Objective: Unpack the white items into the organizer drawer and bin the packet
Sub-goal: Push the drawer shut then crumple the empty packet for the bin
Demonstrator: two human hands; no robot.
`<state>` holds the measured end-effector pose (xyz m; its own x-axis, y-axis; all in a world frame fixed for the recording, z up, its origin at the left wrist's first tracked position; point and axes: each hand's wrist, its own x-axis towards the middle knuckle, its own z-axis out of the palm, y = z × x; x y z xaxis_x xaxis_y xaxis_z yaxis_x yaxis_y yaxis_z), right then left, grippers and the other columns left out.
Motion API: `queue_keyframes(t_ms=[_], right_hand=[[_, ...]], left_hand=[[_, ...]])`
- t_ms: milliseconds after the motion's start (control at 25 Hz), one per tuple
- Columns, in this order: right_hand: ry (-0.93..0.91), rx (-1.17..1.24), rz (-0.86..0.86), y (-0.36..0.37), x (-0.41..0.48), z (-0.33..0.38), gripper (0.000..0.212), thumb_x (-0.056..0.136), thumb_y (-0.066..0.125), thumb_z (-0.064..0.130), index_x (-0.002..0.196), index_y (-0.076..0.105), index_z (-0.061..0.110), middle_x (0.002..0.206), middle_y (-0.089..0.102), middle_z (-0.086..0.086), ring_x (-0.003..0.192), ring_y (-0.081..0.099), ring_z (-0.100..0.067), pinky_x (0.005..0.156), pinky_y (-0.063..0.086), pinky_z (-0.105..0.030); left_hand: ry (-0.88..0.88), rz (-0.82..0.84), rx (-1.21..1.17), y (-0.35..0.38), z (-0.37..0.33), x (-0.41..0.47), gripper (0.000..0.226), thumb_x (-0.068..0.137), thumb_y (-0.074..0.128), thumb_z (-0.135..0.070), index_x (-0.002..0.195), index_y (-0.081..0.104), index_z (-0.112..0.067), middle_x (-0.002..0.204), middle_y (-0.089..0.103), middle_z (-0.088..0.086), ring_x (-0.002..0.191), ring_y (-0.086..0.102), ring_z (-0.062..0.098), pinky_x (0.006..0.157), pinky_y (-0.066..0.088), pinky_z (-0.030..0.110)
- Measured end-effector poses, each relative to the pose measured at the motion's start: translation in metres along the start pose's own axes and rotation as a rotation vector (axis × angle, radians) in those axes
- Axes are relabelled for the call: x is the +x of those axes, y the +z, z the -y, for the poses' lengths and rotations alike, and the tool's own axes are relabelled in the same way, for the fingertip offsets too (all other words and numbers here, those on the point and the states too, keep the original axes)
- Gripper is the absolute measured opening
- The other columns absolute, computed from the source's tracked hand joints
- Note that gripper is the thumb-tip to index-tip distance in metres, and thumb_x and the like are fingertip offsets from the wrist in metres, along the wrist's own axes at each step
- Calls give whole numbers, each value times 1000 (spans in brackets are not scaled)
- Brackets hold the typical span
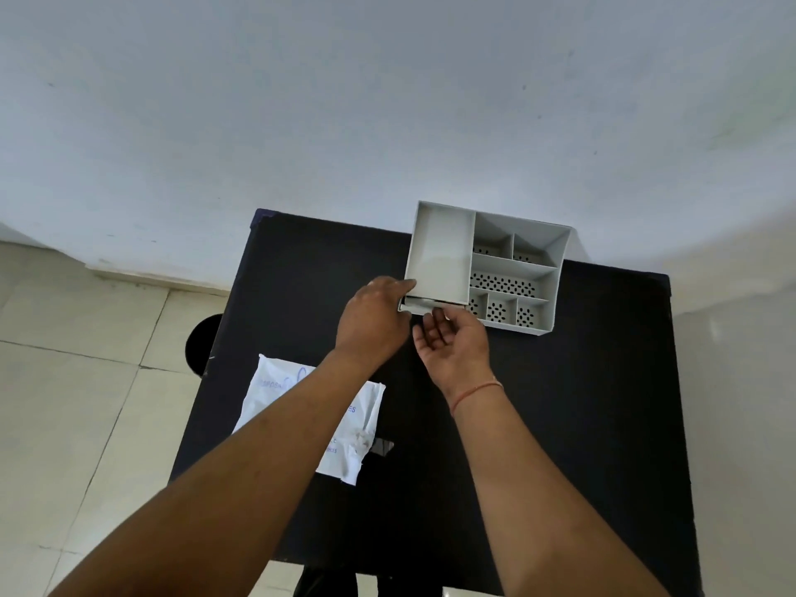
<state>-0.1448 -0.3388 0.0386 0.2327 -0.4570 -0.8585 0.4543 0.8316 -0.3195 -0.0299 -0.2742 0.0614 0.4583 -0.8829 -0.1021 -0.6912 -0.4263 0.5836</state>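
A grey organizer (441,247) with several open compartments stands at the far side of the black table (581,402). Its low drawer (417,307) sticks out a little at the front left. My left hand (372,321) is at the drawer's left end, thumb on the organizer's corner and fingers hidden behind the hand. My right hand (452,342) is palm up with spread fingers, its fingertips touching the drawer's front edge and nothing in the palm. The white packet (362,424) with blue print lies flat on the table's near left, partly under my left forearm. No loose white items show.
The table stands against a pale wall. A dark round object (202,342) sits on the tiled floor just beside the table's left edge. A small shiny scrap (382,446) lies next to the packet.
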Motion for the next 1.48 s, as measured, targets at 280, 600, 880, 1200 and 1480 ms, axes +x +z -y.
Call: queue_keyframes(t_ms=[280,600,880,1200,1480], right_hand=[[16,-80,15,-36,0,-12,15,97,67,19,110,66,12,95,69,-7,95,65,-20,96,56,-42],[-3,-106,19,-43,3,-15,6,96,70,14,99,65,14,89,69,-5,91,66,-18,92,57,-40],[-8,-110,13,-43,8,-18,15,95,71,14,109,66,13,86,71,-5,84,67,-17,95,59,-39],[-22,-82,47,-41,10,-20,15,92,75,17,104,66,13,93,73,-7,78,67,-15,80,58,-35],[-21,-16,14,-29,16,-12,6,96,70,11,102,67,11,78,71,-5,67,68,-12,66,62,-28]], left_hand=[[-52,64,-40,14,0,-1,47,91,73,-23,138,69,-18,137,69,5,124,66,22,104,47,33],[-64,-111,59,31,-3,13,36,80,83,-20,111,64,-17,114,60,9,86,61,22,73,47,32],[157,-15,367,36,-6,7,19,93,67,-16,80,81,-18,77,75,4,69,70,27,67,59,40],[227,249,559,35,-16,7,36,104,42,-35,100,73,-17,99,78,7,86,76,31,76,59,40],[249,143,421,26,-4,0,35,102,47,-41,112,73,-20,101,78,4,84,76,33,70,60,39]])
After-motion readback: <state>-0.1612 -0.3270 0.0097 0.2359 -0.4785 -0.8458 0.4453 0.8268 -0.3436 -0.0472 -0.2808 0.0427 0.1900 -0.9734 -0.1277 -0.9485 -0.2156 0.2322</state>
